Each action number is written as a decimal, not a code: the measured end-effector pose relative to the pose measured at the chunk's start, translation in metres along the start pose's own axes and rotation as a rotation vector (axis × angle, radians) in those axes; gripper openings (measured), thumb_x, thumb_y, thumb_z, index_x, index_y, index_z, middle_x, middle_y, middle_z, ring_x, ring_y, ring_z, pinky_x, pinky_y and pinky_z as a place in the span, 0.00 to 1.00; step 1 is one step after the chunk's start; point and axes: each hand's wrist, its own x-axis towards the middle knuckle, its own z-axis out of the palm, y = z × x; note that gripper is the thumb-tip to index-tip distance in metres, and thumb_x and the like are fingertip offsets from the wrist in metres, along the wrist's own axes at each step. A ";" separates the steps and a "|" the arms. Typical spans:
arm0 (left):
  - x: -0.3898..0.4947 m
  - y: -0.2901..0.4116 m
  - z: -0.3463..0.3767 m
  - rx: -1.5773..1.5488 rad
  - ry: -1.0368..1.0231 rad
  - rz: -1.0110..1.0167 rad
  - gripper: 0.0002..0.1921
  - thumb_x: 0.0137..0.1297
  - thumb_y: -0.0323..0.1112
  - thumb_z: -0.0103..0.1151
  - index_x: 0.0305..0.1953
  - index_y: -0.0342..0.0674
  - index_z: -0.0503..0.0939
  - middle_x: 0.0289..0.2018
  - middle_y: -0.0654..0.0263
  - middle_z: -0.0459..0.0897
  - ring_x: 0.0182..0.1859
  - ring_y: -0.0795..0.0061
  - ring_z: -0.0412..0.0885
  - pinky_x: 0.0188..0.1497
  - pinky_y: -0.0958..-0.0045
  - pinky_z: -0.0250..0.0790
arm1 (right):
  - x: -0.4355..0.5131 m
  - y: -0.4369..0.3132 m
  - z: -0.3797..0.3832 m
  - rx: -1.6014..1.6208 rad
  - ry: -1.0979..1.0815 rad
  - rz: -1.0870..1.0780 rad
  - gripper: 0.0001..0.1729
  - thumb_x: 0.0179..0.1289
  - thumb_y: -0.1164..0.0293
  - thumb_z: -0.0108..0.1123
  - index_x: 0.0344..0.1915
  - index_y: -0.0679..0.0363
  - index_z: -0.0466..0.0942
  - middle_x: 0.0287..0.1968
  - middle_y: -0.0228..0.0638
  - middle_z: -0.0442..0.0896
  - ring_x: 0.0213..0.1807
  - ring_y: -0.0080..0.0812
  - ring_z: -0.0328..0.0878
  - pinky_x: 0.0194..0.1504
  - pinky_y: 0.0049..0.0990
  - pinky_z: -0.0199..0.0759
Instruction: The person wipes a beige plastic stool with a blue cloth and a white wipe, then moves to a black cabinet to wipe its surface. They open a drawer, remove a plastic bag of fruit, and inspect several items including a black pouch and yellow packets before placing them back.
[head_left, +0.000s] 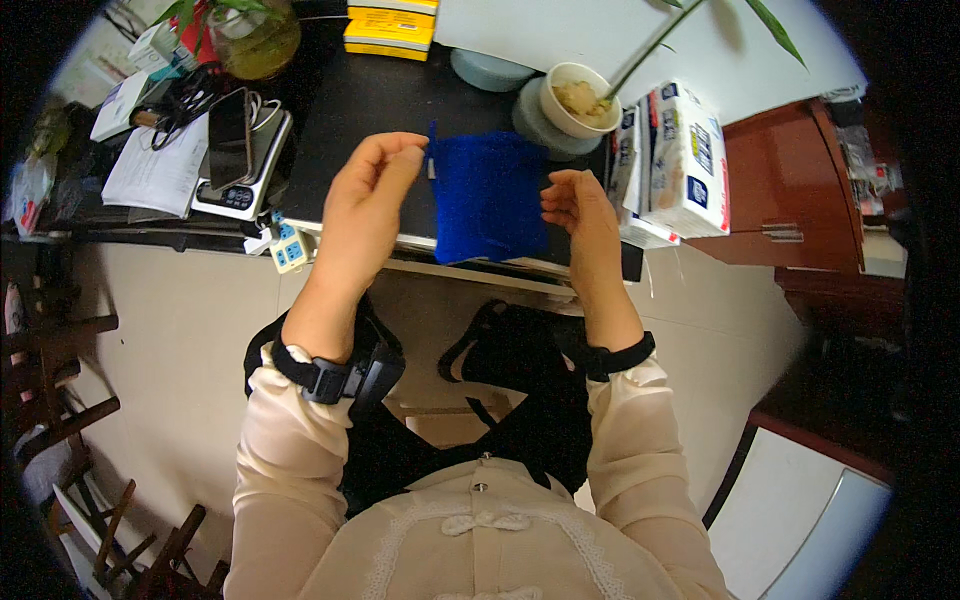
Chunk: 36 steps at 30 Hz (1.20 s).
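Observation:
A deep blue piece of fabric (491, 199), roughly square, is spread between my hands over the front edge of the black table (360, 97). My left hand (367, 199) pinches its upper left edge between thumb and fingers, where a narrow blue strip sticks up and a small white tag (431, 168) shows. At the fabric's right edge is my right hand (585, 217), its fingers curled. Whether those fingers grip the edge or only rest beside it cannot be told. Both wrists wear black straps.
A white bowl (559, 112) with a plant stem stands behind the fabric, near tissue packs (686, 161). On the left lie a phone (230, 139), a digital scale (259, 180) and papers (157, 169). A power strip (291, 247) hangs at the table edge. Yellow boxes (388, 37) sit behind.

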 end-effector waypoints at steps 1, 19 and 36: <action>0.002 -0.004 -0.004 0.088 0.010 -0.012 0.11 0.67 0.36 0.52 0.44 0.37 0.77 0.37 0.67 0.78 0.40 0.82 0.73 0.45 0.77 0.67 | 0.000 0.003 0.002 -0.073 0.003 -0.036 0.23 0.72 0.53 0.39 0.43 0.60 0.75 0.36 0.32 0.77 0.39 0.25 0.73 0.43 0.25 0.69; -0.008 -0.042 -0.005 1.320 -0.097 0.554 0.12 0.53 0.37 0.60 0.40 0.44 0.78 0.40 0.64 0.76 0.49 0.63 0.72 0.62 0.55 0.55 | -0.040 0.010 0.006 -0.322 -0.107 -0.060 0.13 0.69 0.65 0.50 0.47 0.59 0.74 0.40 0.26 0.74 0.41 0.18 0.66 0.45 0.18 0.61; -0.027 -0.059 0.019 1.373 -0.361 0.280 0.31 0.61 0.37 0.50 0.64 0.35 0.57 0.64 0.54 0.61 0.67 0.61 0.57 0.69 0.56 0.44 | -0.010 0.044 0.029 -1.063 -0.069 -0.428 0.31 0.61 0.62 0.53 0.64 0.56 0.62 0.68 0.50 0.56 0.70 0.50 0.49 0.66 0.43 0.49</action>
